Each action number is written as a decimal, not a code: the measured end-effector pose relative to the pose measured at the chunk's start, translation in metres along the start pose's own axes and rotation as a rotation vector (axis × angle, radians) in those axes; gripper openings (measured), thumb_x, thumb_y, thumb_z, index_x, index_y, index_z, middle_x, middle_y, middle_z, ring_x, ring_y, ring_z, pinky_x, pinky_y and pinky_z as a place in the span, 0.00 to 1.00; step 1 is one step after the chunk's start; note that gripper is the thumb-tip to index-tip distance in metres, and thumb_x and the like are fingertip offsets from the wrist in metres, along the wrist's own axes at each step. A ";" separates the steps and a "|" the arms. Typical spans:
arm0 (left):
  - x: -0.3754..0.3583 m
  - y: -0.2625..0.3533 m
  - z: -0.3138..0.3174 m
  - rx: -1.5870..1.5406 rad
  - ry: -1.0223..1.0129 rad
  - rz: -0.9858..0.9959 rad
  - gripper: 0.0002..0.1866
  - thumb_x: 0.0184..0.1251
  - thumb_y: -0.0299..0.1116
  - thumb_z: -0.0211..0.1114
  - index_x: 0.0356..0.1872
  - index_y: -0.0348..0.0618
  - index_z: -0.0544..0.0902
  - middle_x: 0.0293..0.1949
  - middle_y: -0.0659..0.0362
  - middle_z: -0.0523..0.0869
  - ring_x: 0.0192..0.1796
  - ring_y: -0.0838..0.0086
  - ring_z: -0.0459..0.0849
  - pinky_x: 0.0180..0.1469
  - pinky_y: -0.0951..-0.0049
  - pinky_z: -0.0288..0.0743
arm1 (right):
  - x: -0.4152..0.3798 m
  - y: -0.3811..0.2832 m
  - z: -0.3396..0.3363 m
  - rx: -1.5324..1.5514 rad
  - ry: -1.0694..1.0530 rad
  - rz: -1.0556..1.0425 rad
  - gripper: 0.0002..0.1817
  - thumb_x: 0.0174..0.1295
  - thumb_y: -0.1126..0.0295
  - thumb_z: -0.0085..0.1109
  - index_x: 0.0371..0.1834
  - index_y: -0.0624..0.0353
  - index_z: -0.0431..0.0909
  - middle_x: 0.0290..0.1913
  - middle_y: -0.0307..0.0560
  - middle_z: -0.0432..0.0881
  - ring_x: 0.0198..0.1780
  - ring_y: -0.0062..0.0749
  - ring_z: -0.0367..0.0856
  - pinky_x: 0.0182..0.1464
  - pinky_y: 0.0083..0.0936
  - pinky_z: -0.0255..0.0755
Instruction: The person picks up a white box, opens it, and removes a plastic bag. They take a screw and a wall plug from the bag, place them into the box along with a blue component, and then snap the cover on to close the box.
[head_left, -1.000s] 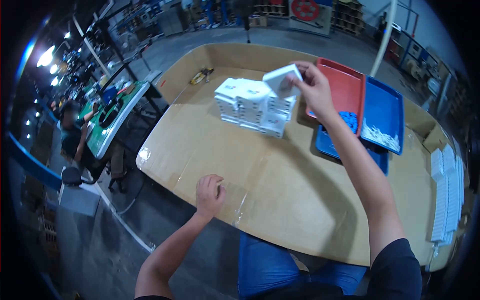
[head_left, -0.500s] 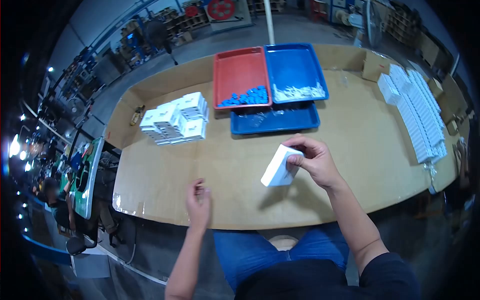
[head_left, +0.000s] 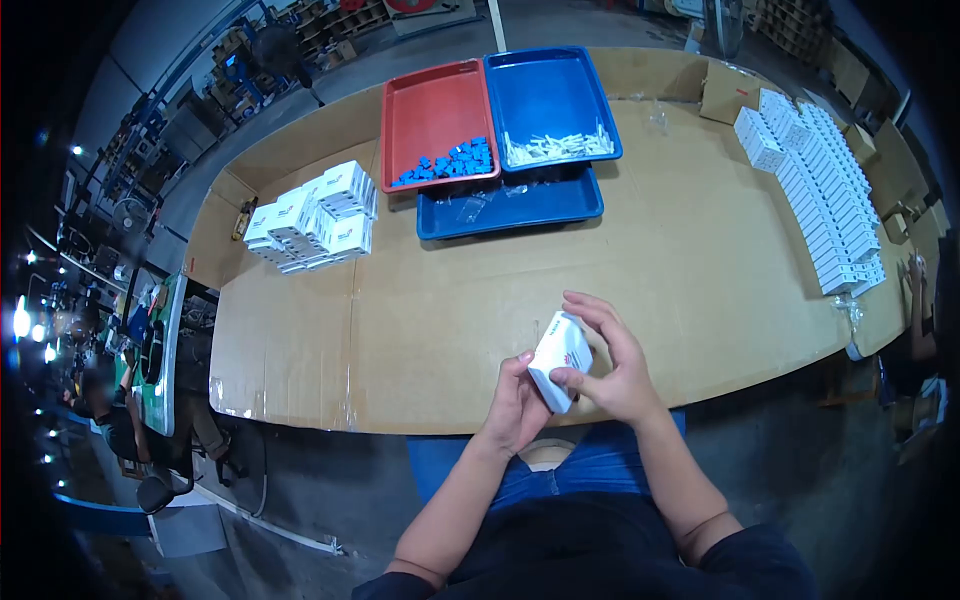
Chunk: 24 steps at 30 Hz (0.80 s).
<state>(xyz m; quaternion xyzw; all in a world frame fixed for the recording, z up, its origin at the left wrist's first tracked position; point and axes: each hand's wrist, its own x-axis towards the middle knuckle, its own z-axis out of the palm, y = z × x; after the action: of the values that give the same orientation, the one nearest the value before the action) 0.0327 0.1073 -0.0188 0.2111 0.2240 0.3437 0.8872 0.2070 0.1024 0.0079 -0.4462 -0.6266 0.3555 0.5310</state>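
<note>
A small white box (head_left: 557,352) with dark print and a reddish mark is held tilted above the near edge of the cardboard-covered table. My left hand (head_left: 515,408) grips its lower left side, the thumb at the edge and the other fingers partly hidden behind it. From the right, my right hand (head_left: 622,375) holds the same box, thumb on the printed face and fingers arched over the far side.
Beyond my hands stand a red tray (head_left: 435,105) with blue pieces, a blue tray (head_left: 550,95) with white pieces and a lower blue tray (head_left: 510,212). Stacked white boxes (head_left: 310,220) are at left, long rows of white boxes (head_left: 822,195) at right. A person (head_left: 118,415) sits far left.
My left hand has come right and taken hold of the box. My right hand has brought the box lower and turned it, so print now shows. The view has shifted too.
</note>
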 end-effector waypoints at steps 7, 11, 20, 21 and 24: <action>-0.013 -0.003 -0.004 0.024 0.058 0.040 0.31 0.84 0.52 0.45 0.77 0.41 0.64 0.67 0.51 0.77 0.68 0.62 0.80 0.71 0.59 0.75 | -0.017 0.024 0.018 -0.220 0.000 -0.260 0.35 0.54 0.57 0.77 0.62 0.66 0.81 0.68 0.66 0.77 0.65 0.58 0.80 0.63 0.44 0.78; -0.017 0.006 0.014 0.070 0.251 -0.088 0.34 0.87 0.59 0.42 0.76 0.42 0.65 0.66 0.51 0.77 0.68 0.65 0.80 0.68 0.61 0.78 | -0.015 0.024 0.027 -0.232 -0.051 -0.350 0.35 0.53 0.57 0.77 0.62 0.66 0.81 0.68 0.66 0.78 0.64 0.60 0.80 0.64 0.46 0.77; -0.022 -0.011 0.011 0.046 0.362 0.142 0.35 0.86 0.64 0.39 0.74 0.45 0.67 0.64 0.54 0.79 0.64 0.68 0.82 0.62 0.66 0.81 | -0.011 0.045 0.046 -0.274 -0.091 -0.457 0.37 0.63 0.44 0.68 0.64 0.65 0.81 0.67 0.67 0.78 0.63 0.64 0.81 0.64 0.49 0.76; -0.023 -0.011 0.010 0.051 0.364 0.143 0.35 0.86 0.64 0.39 0.75 0.45 0.67 0.64 0.54 0.79 0.64 0.68 0.82 0.62 0.66 0.82 | -0.010 0.047 0.048 -0.263 -0.091 -0.485 0.38 0.64 0.43 0.66 0.65 0.66 0.81 0.67 0.68 0.78 0.64 0.64 0.81 0.64 0.49 0.76; -0.028 -0.009 0.007 0.068 0.356 0.153 0.35 0.86 0.63 0.38 0.75 0.45 0.66 0.64 0.54 0.79 0.63 0.68 0.82 0.61 0.66 0.82 | -0.009 0.047 0.052 -0.227 -0.096 -0.513 0.38 0.66 0.42 0.64 0.65 0.66 0.81 0.67 0.69 0.78 0.64 0.64 0.81 0.65 0.49 0.76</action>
<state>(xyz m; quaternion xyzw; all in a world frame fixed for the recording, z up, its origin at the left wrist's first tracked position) 0.0225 0.0797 -0.0114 0.1932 0.3723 0.4341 0.7973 0.1643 0.1122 -0.0475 -0.3122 -0.7792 0.1576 0.5201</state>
